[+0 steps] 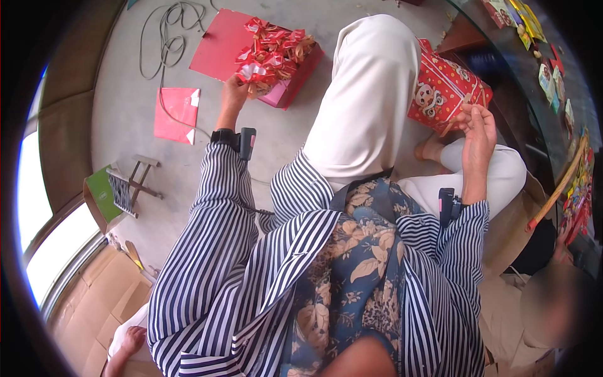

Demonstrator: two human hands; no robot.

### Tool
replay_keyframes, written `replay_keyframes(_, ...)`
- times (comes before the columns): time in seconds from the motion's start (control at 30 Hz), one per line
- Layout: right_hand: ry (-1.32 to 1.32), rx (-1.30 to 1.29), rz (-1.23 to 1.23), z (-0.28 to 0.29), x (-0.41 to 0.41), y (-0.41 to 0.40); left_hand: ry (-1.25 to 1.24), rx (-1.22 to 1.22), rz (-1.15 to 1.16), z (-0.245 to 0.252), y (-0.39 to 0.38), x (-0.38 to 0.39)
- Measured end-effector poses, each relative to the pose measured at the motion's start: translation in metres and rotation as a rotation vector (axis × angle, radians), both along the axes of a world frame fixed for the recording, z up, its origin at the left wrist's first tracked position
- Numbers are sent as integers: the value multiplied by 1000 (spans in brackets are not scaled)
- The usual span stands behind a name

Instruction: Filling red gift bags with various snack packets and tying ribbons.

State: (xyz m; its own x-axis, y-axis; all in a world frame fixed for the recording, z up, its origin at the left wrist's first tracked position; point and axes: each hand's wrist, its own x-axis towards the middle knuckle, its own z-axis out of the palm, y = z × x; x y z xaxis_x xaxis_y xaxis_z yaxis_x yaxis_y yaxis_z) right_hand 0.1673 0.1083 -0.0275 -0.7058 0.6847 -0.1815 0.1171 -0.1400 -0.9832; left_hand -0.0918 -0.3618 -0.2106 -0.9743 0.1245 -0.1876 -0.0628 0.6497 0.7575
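My left hand (pixel 235 92) is at the near left edge of an open red box (pixel 304 77), its fingers on one of the red-and-white wrapped pieces (pixel 254 70) heaped inside. Tan ribbon-like strips lie among these pieces. On the right, my right hand (pixel 476 120) pinches a thin tan strip (pixel 448 127) between thumb and fingers. That hand is just above a red bag (pixel 440 89) printed with cartoon figures, beside my raised knee. What the bag holds is hidden.
A red flat sheet (pixel 176 114) and a looped cable (pixel 165 52) lie on the floor at left, near a small folding stool (pixel 136 181) and a green-sided carton (pixel 101 200). At right, a glass tabletop (pixel 532 70) holds colorful packets. Other people sit close behind on both sides.
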Motion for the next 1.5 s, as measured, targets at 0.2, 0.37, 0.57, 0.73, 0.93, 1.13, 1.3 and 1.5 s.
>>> replay_keyframes(0.2, 20, 7, 13, 3, 2, 2, -153, -176, -141, -6, 21, -6)
replay_keyframes(0.37, 7, 14, 18, 3, 2, 0, -400, 248, -71, -35, 9, 1)
replay_keyframes(0.57, -17, 38, -8, 13, 12, 8, -662, 548, -30, -71, 40, 15)
replay_keyframes(0.73, -6, -4, 42, 4, 3, 1, -615, 360, 43, -105, 5, 3)
replay_keyframes(0.93, 17, -5, 50, 29, 18, 11, -485, -38, -75, -55, 26, 6)
replay_keyframes(1.13, 106, 15, 27, 58, 43, 33, -563, -154, -18, -8, 11, -6)
replay_keyframes(1.3, 157, 60, -37, 75, 76, 55, -118, -263, -106, 30, 7, -37)
replay_keyframes(1.5, 129, 219, -168, 73, 146, 83, 213, 47, -341, 143, 129, -34)
